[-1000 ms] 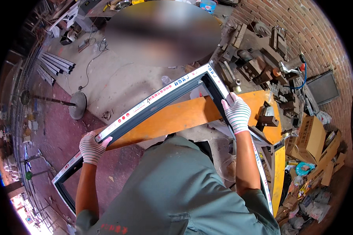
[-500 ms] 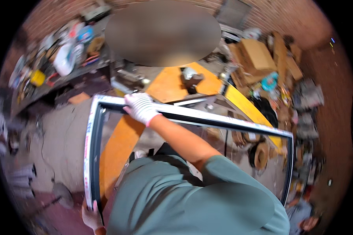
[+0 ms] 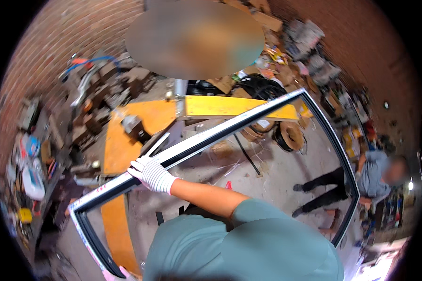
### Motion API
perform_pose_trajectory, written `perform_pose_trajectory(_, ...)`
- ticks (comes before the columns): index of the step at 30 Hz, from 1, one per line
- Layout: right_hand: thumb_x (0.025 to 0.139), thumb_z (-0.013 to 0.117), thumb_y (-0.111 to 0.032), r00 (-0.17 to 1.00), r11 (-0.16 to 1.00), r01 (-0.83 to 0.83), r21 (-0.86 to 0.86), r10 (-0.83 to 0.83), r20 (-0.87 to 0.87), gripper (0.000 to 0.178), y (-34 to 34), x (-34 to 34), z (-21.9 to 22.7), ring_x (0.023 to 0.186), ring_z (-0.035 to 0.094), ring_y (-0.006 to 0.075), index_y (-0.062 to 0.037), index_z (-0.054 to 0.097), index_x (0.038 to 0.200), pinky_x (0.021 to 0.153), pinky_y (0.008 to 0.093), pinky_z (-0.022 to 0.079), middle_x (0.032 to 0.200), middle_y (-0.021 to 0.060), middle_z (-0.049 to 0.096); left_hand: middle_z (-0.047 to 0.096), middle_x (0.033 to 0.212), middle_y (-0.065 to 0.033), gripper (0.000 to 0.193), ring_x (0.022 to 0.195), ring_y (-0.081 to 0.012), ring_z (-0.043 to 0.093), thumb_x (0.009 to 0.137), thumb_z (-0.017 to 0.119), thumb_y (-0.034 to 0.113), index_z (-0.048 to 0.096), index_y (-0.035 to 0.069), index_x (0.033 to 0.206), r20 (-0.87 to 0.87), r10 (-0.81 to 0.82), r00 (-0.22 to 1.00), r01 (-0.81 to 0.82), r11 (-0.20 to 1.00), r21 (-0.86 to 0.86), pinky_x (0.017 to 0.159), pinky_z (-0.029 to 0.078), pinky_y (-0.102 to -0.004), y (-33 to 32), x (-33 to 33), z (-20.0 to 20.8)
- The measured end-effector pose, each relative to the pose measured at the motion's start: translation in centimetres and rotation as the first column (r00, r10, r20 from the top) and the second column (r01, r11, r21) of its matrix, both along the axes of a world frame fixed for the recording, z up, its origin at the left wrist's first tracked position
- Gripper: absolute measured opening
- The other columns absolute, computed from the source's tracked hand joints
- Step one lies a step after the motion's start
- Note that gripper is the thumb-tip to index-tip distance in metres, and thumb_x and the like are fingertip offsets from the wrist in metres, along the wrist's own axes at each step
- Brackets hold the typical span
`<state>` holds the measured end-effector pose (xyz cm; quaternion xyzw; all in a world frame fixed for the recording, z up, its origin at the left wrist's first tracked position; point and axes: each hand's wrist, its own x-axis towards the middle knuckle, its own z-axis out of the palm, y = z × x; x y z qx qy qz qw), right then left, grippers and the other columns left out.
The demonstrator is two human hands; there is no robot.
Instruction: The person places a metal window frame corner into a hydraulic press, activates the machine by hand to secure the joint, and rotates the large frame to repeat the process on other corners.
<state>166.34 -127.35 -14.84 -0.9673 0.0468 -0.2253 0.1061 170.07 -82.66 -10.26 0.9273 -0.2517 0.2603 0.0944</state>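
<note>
**Big Window Frame Carried Across the Workshop**

The person held a big window frame (image 3: 248,117) up in front of the body. It was white and black and had no glass in it. The right hand (image 3: 151,173), in a white knit glove, was wrapped tight around the long top bar, at about 9 o'clock from the middle of the view. Holding it there likely kept the wide frame level. The left hand (image 3: 122,273) showed only as a bit of glove at the frame's low corner, near 7 o'clock. It seemed to hold that corner, but I cannot tell how tight.

Under the frame stood an orange and yellow work table (image 3: 126,126) with metal tools. Another person (image 3: 361,180) in a grey shirt crouched on the floor at 3 o'clock, well apart from the frame.
</note>
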Motion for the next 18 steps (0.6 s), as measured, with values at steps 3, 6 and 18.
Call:
perform_pose_trajectory(3, 0.083, 0.077, -0.023, 0.995, 0.995, 0.102, -0.002, -0.102, -0.018, 0.053, -6.4, -7.8, 0.1, 0.122, 0.06, 0.0384, -0.0031, 0.065, 0.13, 0.111, 0.0507, 0.046, 0.132, 0.0202, 0.063, 0.058, 0.152, -0.0259, 0.073, 0.144, -0.0408, 0.052, 0.09, 0.083, 0.023, 0.054, -0.004, 0.151, -0.196, -0.163, 0.967, 0.174, 0.984, 0.041, 0.122, 0.039, -0.0499, -7.2, 3.5, -4.1)
perform_pose_trajectory(6, 0.087, 0.074, -0.021, 0.936, 0.939, 0.343, 0.012, -0.343, 0.085, 0.05, -12.8, -18.9, 0.1, 0.129, 0.057, 0.0401, -0.0031, 0.063, 0.133, 0.115, 0.053, 0.043, 0.136, 0.0196, 0.061, 0.051, 0.156, -0.0294, 0.087, 0.147, -0.0475, 0.045, 0.084, 0.084, 0.026, 0.047, -0.006, 0.155, -0.22, -0.445, 0.868, 0.457, 0.889, 0.008, 0.127, 0.03, -0.0549, -22.8, 4.2, -3.8)
perform_pose_trajectory(18, 0.077, 0.074, -0.027, 0.095, 0.076, 0.972, -0.225, -0.992, 0.078, 0.039, -43.4, -77.3, 3.3, 0.108, 0.063, 0.0394, -0.0037, 0.064, 0.107, 0.097, 0.0525, 0.051, 0.111, 0.0193, 0.065, 0.07, 0.101, -0.0193, 0.071, 0.101, -0.0421, 0.065, 0.072, 0.092, 0.052, 0.069, 0.0, 0.115, -0.448, -0.494, 0.745, 0.624, 0.754, 0.206, 0.093, 0.05, -0.0512, -59.3, -11.3, -8.5)
